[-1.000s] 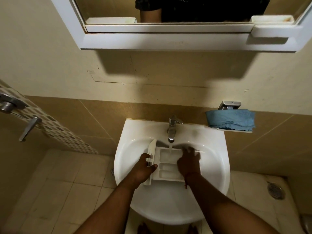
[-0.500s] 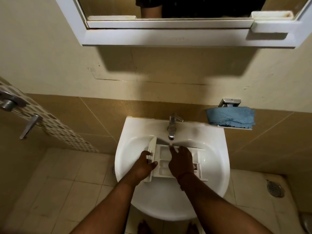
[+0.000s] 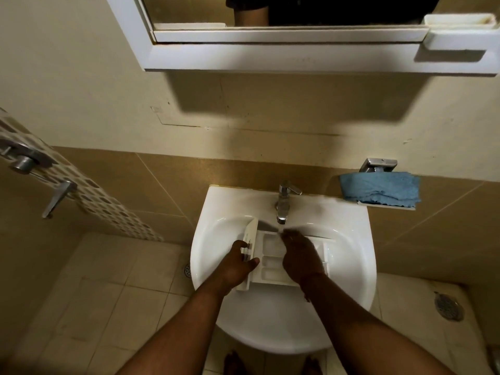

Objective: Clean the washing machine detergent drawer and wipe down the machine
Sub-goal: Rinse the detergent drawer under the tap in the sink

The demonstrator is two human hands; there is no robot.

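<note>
With the detergent drawer (image 3: 266,262) lying in the sink (image 3: 351,266) under the running tap (image 3: 283,203), the left hand (image 3: 238,263) should grip its front panel firmly while the right hand (image 3: 300,259), fingers spread flat inside, rubs each compartment through the stream.

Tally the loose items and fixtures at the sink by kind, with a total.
Detergent drawer: 1, in the sink, held by the left hand, right hand over it
Blue cloth: 1
Tap: 1
Sink: 1
Hands: 2
Total: 6
</note>
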